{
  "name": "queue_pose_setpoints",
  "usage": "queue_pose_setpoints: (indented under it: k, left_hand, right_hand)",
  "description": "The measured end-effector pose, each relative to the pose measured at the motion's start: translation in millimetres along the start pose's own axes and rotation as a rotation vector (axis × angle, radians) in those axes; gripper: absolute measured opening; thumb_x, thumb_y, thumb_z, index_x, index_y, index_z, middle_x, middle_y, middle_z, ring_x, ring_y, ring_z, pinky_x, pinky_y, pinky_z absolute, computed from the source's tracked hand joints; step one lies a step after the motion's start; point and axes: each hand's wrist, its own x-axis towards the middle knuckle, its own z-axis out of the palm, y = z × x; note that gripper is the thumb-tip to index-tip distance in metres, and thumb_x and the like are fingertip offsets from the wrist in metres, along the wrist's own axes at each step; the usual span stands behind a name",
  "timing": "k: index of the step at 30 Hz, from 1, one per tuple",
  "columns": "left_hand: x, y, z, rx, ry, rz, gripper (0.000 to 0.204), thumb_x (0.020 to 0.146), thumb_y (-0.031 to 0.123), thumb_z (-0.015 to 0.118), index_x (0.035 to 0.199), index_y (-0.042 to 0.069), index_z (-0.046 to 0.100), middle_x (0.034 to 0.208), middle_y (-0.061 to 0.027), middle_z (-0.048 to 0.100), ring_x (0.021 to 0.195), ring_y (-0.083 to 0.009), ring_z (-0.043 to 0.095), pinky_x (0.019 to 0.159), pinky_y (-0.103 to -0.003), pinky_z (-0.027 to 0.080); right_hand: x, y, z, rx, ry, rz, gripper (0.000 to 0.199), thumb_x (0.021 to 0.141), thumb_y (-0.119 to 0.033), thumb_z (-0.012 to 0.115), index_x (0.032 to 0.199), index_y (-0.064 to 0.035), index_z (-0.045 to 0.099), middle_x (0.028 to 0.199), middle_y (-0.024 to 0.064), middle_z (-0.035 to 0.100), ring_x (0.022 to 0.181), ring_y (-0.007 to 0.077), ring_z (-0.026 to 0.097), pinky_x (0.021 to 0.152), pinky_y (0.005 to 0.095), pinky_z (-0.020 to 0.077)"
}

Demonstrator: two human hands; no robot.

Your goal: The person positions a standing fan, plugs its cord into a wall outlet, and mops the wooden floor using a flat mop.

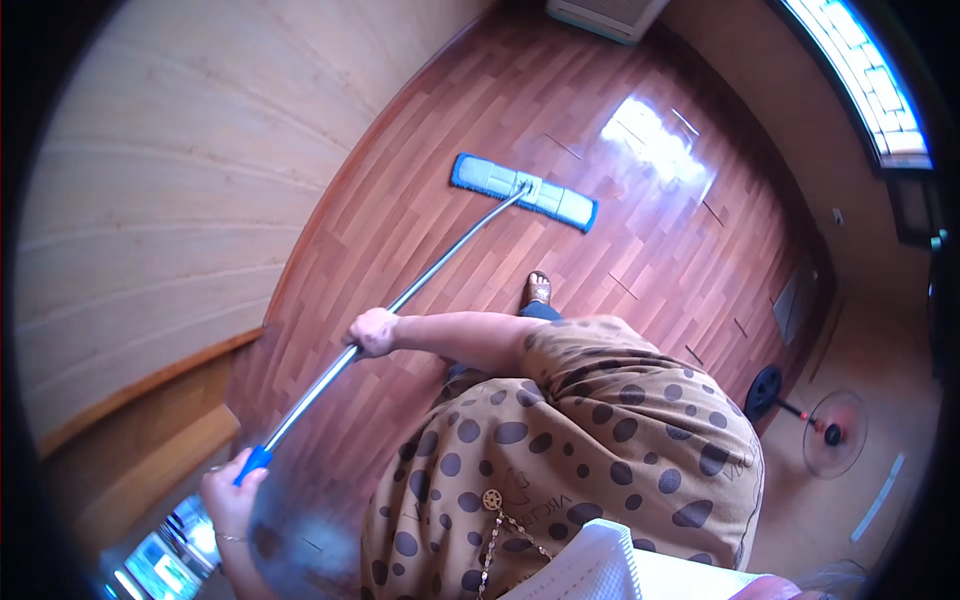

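Observation:
A flat mop [440, 262] slants across the view, its wide blue head [565, 205] lying flat on the wood floor. My right hand [375, 332] is wrapped round the middle of its silver pole, the arm reaching across my body. At the lower left, my left hand [228, 490] grips the blue handle end [254, 463] of the same pole. A bracelet circles that wrist. The mop head is well apart from my sandalled foot [538, 288], beyond it and slightly left.
Reddish-brown plank floor [420, 180] stretches ahead, with a bright window reflection. A pale wall [180, 180] runs along the left, above a wooden bench-like piece [140, 460]. A standing fan [833, 433] is at the right. A white boxy appliance [610, 15] stands at the far end.

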Motion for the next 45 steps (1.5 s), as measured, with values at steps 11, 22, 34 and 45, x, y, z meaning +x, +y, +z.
queue_pose_setpoints:
  k: [11,22,34,45]
  left_hand:
    - [210,285,132,0.128,-0.053,0.433,0.034,0.083,0.027,0.06,0.112,0.009,0.061,0.076,-0.021,0.061,0.072,-0.0359,0.061,0.063,-0.041,0.048]
    - [338,470,401,0.228,-0.354,0.647,0.065,0.083,0.018,0.052,0.141,0.01,0.023,0.095,-0.0236,0.063,0.09,-0.0368,0.062,0.079,-0.047,0.049]
    - [180,260,182,0.157,-0.551,0.574,0.069,0.078,0.016,0.065,0.139,0.019,0.032,0.072,-0.0234,0.058,0.068,-0.0352,0.063,0.063,-0.042,0.049]
    - [19,248,-63,-0.306,-0.771,-0.211,0.049,0.082,-0.005,0.057,0.129,0.0,0.046,0.127,-0.0081,0.052,0.108,-0.0097,0.051,0.092,-0.021,0.039]
  right_hand:
    - [-185,245,-143,-0.136,1.016,0.453,0.044,0.074,-0.024,0.064,0.114,-0.0096,0.052,0.129,0.0176,0.041,0.124,0.0339,0.035,0.094,0.0481,0.0394]
    - [-295,328,-184,-0.324,0.498,1.121,0.037,0.086,-0.027,0.053,0.122,-0.025,0.052,0.144,-0.0009,0.033,0.136,0.0259,0.022,0.093,0.0518,0.0313]
    - [-199,211,-107,-0.303,-0.045,0.555,0.022,0.073,-0.032,0.064,0.085,-0.0152,0.069,0.08,0.0043,0.066,0.082,0.025,0.061,0.079,0.0546,0.0393]
    - [-163,37,-65,0.481,-0.119,-0.424,0.032,0.073,-0.032,0.063,0.094,-0.0087,0.064,0.085,0.0153,0.064,0.084,0.0326,0.06,0.072,0.0411,0.0461]
